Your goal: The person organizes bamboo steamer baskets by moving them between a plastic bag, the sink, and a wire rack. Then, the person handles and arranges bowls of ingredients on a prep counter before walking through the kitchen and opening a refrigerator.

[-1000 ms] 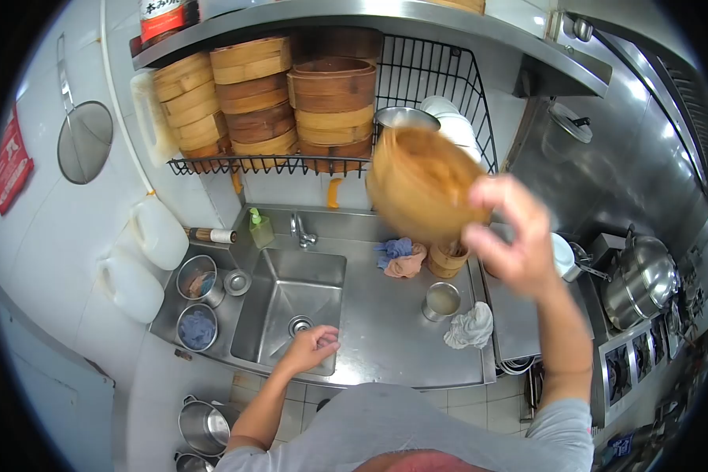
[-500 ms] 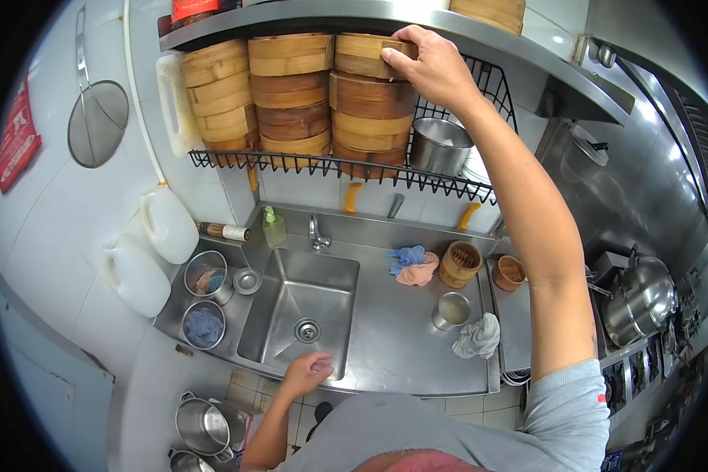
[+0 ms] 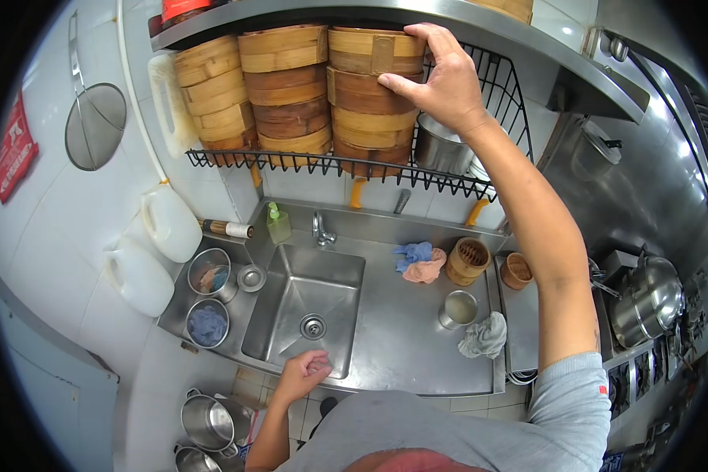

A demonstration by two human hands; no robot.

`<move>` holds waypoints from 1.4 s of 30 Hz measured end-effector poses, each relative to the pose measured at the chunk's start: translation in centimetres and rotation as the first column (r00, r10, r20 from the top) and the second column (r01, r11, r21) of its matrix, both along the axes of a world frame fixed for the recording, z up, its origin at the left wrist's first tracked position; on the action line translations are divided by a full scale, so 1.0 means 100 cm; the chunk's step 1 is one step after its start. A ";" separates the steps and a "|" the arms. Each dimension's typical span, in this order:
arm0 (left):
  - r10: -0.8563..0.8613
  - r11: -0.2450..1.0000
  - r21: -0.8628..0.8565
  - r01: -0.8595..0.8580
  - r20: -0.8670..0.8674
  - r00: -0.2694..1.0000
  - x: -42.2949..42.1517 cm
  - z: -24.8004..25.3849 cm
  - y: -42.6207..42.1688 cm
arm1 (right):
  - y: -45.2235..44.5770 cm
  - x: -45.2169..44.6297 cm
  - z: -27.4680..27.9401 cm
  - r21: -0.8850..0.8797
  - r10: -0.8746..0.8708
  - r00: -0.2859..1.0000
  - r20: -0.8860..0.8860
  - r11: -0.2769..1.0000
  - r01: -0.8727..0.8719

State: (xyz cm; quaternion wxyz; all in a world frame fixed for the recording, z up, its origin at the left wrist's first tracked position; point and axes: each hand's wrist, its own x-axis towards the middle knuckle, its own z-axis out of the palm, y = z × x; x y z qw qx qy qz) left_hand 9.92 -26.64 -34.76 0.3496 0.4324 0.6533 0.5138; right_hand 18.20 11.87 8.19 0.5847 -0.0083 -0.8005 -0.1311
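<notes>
My right hand [image 3: 447, 82] reaches up to a tall stack of bamboo steamers [image 3: 374, 122] on the black wire rack. Its fingers lie over the right rim of the top bamboo steamer [image 3: 362, 51], and the thumb presses near that steamer's lower front edge. Two more stacks of bamboo steamers, a middle stack [image 3: 285, 94] and a left stack [image 3: 212, 90], stand beside it. Low down, my left hand [image 3: 305, 374] hovers by the front edge of the sink [image 3: 291, 334], its fingers loosely curled with nothing seen in them.
A steel shelf [image 3: 307, 11] runs just above the stacks. The wire rack [image 3: 291, 161] also holds a metal pot [image 3: 442, 149]. On the steel counter [image 3: 393, 338] are cloths [image 3: 425, 263], a small steamer [image 3: 468, 263], a metal cup [image 3: 458, 309] and a grey rag [image 3: 484, 337].
The thumb of my right hand has moved down the front of the top steamer, whose joint patch now shows further left. My left hand stays nearly where it was; the view has shifted slightly.
</notes>
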 end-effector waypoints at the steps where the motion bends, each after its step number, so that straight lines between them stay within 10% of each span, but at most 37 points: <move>1: 0.005 1.000 0.001 -0.005 0.001 1.000 0.001 0.001 0.000 | 0.001 0.001 0.000 0.007 0.003 1.000 0.003 1.000 -0.003; 4: 0.025 1.000 -0.016 -0.026 -0.005 1.000 0.004 0.004 0.000 | 0.010 0.008 -0.002 -0.241 0.097 0.990 0.103 0.968 -0.070; 9: 0.100 0.995 -0.012 -0.100 0.015 0.995 0.007 -0.011 -0.014 | -0.048 0.064 -0.036 -0.175 0.126 0.918 0.375 0.982 -0.063; 13: 0.179 0.984 -0.035 -0.177 0.060 0.982 0.007 -0.023 -0.029 | -0.046 0.085 -0.062 -0.251 0.323 0.900 0.294 0.934 -0.253; 20: 0.190 0.981 -0.055 -0.188 0.035 0.981 0.011 -0.015 -0.027 | 0.094 0.023 0.001 -0.381 -0.006 1.000 0.019 0.924 0.013; 24: 0.198 0.978 -0.071 -0.194 0.047 0.979 0.020 -0.005 -0.022 | 0.117 -0.016 0.049 -0.860 0.071 0.989 0.130 0.505 0.077; 27: 0.230 0.970 -0.086 -0.227 0.021 0.973 0.028 0.003 -0.026 | 0.157 -0.063 0.058 -0.630 -0.078 0.960 0.270 0.739 0.237; 35: 0.283 0.954 -0.113 -0.276 0.049 0.958 0.033 -0.008 -0.048 | 0.183 -0.069 0.041 -0.459 -0.034 0.988 0.149 0.883 0.100; 39: 0.164 0.982 -0.105 -0.155 0.086 0.983 0.031 0.010 -0.017 | 0.146 -0.027 0.029 -0.367 -0.264 0.939 0.221 0.869 0.331; 42: -0.016 0.995 -0.099 0.022 0.061 0.998 0.022 0.010 0.019 | 0.095 0.039 0.016 -0.349 -0.126 0.971 0.204 0.917 0.193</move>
